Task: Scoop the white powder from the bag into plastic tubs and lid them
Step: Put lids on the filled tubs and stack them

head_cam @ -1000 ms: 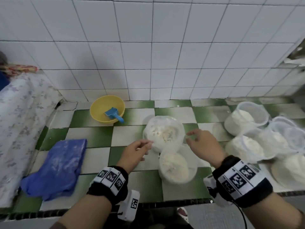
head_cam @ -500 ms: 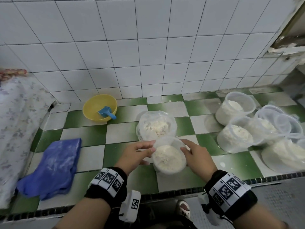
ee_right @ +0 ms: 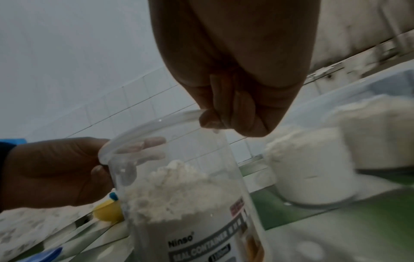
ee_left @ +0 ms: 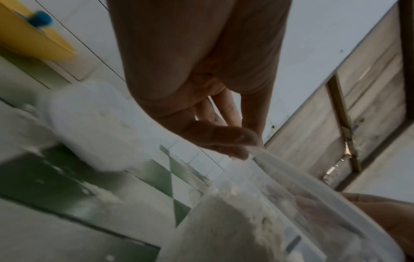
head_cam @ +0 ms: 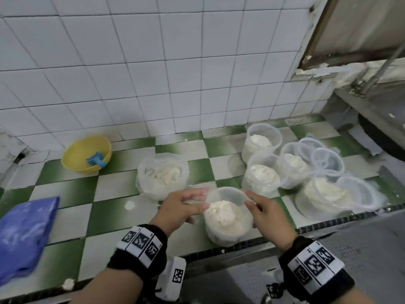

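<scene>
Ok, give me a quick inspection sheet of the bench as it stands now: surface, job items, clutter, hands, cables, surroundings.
Surface: green-and-white tiled counter, dusted with spilled powder.
Job's things: held tub, heaped with powder, no lid; powder bag open behind it; filled tubs and loose lids at right.
Clutter: yellow bowl holding blue scoop; blue cloth at left.
Grippers: left hand and right hand each pinch the held tub's rim.
Cables: nothing seen.
Surroundings: white tiled wall; window frame at right.
</scene>
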